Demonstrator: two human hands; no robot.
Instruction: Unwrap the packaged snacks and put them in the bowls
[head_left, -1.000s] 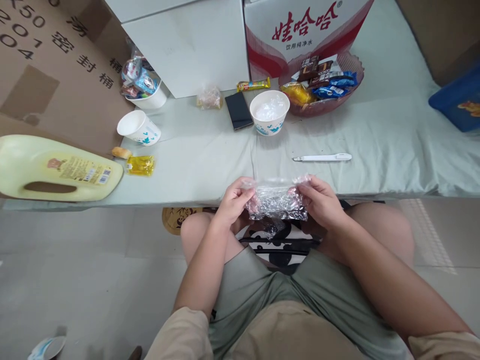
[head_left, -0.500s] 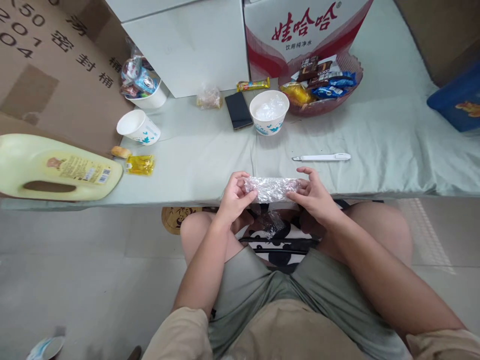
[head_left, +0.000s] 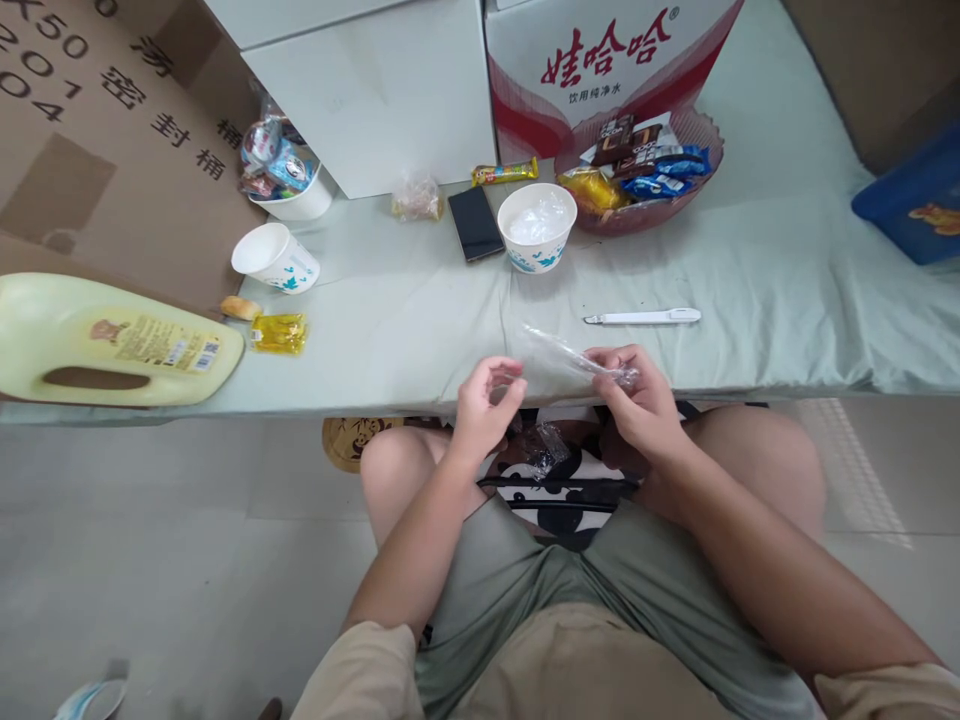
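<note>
Pinched in my right hand (head_left: 636, 390) is a sheet of clear crinkled plastic wrap (head_left: 559, 350), bunched at the fingers. Its loose end slants up and left over the table edge. Just left of it, my left hand (head_left: 487, 400) has half-curled fingers with the thumb apart from them, and I see nothing held there. Beyond the hands, a white craft knife (head_left: 645, 317) lies on the cloth. A paper bowl (head_left: 536, 255) with blue print holds more clear plastic. Another crumpled clear piece (head_left: 546, 450) rests between my knees on a black-and-white surface.
Behind the bowl are a phone (head_left: 477, 222), a yellow snack stick (head_left: 505, 172) and a pink glass bowl (head_left: 709, 165) of wrapped snacks. To the left stand a tilted paper cup (head_left: 289, 262), a yellow packet (head_left: 279, 333) and a pale yellow jug (head_left: 165, 315). Boxes (head_left: 390, 110) line the back.
My left hand has let go of the plastic wrap and moved slightly down. The wrap, stretched between both hands before, now hangs from my right hand alone.
</note>
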